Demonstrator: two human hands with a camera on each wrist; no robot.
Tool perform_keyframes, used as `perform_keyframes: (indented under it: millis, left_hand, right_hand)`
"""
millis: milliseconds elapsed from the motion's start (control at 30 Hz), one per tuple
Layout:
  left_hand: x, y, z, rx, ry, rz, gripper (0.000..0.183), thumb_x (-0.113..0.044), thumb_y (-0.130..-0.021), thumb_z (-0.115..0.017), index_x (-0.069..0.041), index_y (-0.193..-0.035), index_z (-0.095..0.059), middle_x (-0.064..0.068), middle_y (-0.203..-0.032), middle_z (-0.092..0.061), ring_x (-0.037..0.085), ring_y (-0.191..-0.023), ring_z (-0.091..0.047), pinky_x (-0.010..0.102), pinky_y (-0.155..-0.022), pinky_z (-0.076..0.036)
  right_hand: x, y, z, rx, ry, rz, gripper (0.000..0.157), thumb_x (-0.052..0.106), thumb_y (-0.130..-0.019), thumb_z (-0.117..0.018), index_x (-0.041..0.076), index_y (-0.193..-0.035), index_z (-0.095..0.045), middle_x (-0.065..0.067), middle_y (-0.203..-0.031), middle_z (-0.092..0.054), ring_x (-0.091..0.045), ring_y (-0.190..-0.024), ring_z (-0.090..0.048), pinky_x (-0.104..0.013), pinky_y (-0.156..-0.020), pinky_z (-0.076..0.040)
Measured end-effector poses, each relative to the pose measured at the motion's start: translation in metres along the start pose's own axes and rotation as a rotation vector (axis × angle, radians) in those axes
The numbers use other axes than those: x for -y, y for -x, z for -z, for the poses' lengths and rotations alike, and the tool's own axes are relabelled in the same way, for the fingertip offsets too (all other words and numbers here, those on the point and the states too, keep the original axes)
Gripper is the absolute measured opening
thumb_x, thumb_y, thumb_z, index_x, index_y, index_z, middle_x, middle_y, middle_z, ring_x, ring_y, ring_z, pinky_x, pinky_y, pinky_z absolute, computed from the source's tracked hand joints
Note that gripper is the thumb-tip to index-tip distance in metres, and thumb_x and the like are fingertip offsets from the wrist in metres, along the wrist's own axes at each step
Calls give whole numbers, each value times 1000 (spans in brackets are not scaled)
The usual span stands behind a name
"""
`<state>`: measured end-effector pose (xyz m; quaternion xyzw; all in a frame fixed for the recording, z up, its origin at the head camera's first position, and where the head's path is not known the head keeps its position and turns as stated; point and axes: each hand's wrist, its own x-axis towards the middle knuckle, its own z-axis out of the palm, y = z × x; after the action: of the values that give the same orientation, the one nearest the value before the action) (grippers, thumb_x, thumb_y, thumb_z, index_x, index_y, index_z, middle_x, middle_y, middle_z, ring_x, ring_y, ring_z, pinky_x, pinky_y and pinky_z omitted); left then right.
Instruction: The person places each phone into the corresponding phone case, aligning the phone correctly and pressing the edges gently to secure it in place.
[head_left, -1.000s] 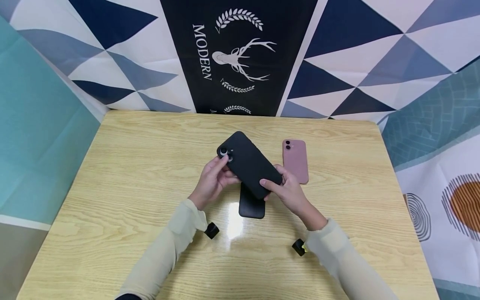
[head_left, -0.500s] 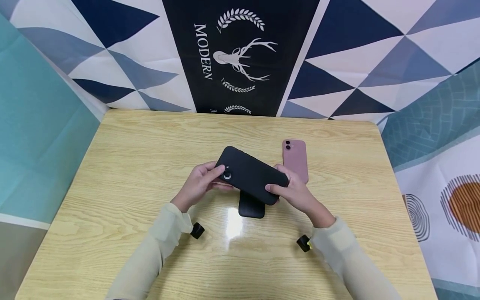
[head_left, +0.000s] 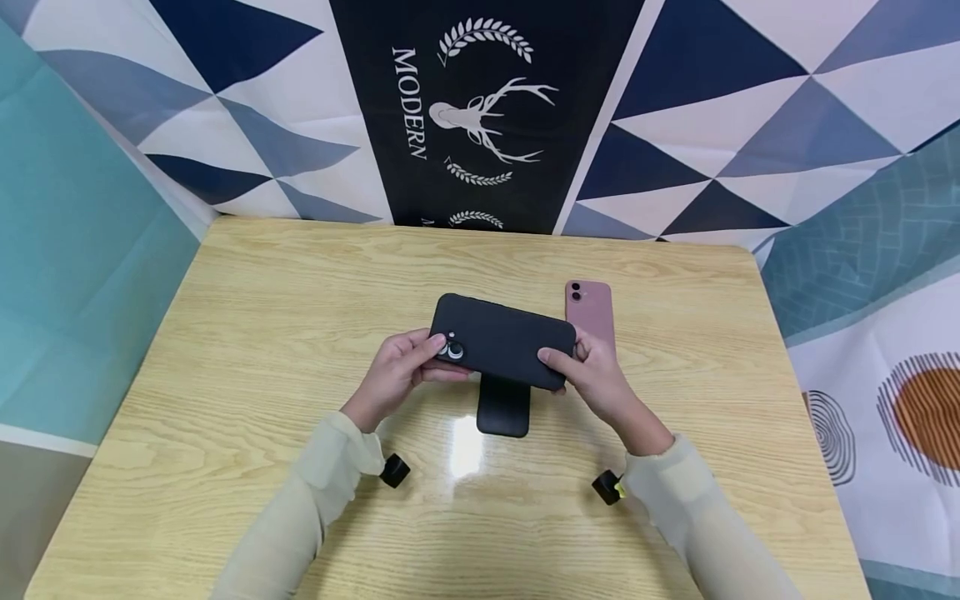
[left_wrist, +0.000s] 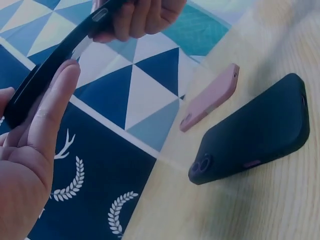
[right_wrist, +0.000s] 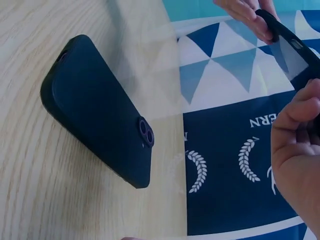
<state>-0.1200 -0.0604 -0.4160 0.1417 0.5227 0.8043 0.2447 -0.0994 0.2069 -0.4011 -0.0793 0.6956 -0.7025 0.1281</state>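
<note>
Both hands hold a black-cased phone in the air above the table, its back with two ringed lenses facing up in the head view. The left hand grips the lens end, thumb beside the lenses and fingers beneath. At the other end, the right hand pinches the corner with its thumb on the back. Pale glossy surface shows on the underside of the held phone in the right wrist view. Below it on the table lies a second black-cased phone, back up, its upper part hidden in the head view.
A pink phone lies back up at the right, partly behind the right hand. The wooden table ends at a patterned cloth wall. Small black blocks sit at both wrists.
The held phone has come down and toward the person, and has turned from a steep diagonal to nearly level across the view. The left hand has shifted left, the right slightly right. The grips remain.
</note>
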Motion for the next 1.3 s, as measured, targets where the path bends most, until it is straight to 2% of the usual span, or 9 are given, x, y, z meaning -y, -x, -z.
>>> perform_keyframes:
  millis: [167, 367, 533, 733, 1033, 1167, 1300]
  left_hand:
    - [-1, 0, -4, -25, -13, -30, 48, -20, -99, -47, 21, -124, -42, 0, -99, -71, 20, -83, -71, 32, -84, -56]
    - [-2, 1, -5, -56, 21, -58, 39, -20, -98, -49, 13, -120, -49, 2, -97, -71, 20, -83, -71, 33, -82, -57]
    - [-3, 1, -6, -74, 21, -75, 31, -18, -99, -47, 6, -116, -53, 2, -95, -72, 18, -83, -71, 31, -82, -57]
    - [-4, 1, -6, -92, 24, -97, 23, -19, -99, -46, -2, -111, -57, 2, -95, -72, 18, -83, -71, 30, -83, -57]
    - [-5, 2, -4, -41, 54, -73, 18, -11, -97, -48, -6, -110, -59, 2, -101, -71, 18, -88, -70, 33, -84, -57]
    - [-7, 0, -6, -79, 28, -33, 17, -14, -96, -50, -11, -109, -61, -1, -101, -70, 14, -92, -69, 34, -83, -57]
    - [-5, -2, -10, -161, 19, -34, 17, -18, -97, -50, -11, -108, -61, -3, -98, -71, 12, -90, -69, 30, -78, -58]
  right_hand:
    - [1, 0, -1, 4, -22, 4, 8, 3, -92, -52, 9, -96, -52, 9, -70, -63, -6, -53, -52, -24, -47, -46]
    - [0, -1, -1, 61, -109, 42, 5, 6, -95, -50, 10, -96, -53, 6, -70, -63, -9, -52, -52, -24, -49, -46]
    - [-4, 0, 2, 127, -20, 37, 3, 8, -93, -56, 8, -90, -55, 0, -67, -65, -13, -51, -54, -25, -48, -47]
    - [-2, 2, 3, 152, 134, -16, 17, 14, -92, -59, -1, -84, -58, 1, -66, -66, -19, -50, -54, -26, -48, -47]
    - [-6, 4, 4, 174, 121, 54, 23, 9, -95, -52, -11, -85, -55, 2, -68, -66, -13, -51, -56, -27, -46, -47]
    - [-9, 5, 4, 152, 128, 63, 23, 9, -95, -53, -11, -84, -57, 6, -69, -68, -12, -53, -59, -28, -47, -49]
    - [-13, 6, 1, 142, 129, 61, 23, 9, -94, -54, -11, -83, -57, 8, -70, -69, -12, -54, -61, -28, -48, -50]
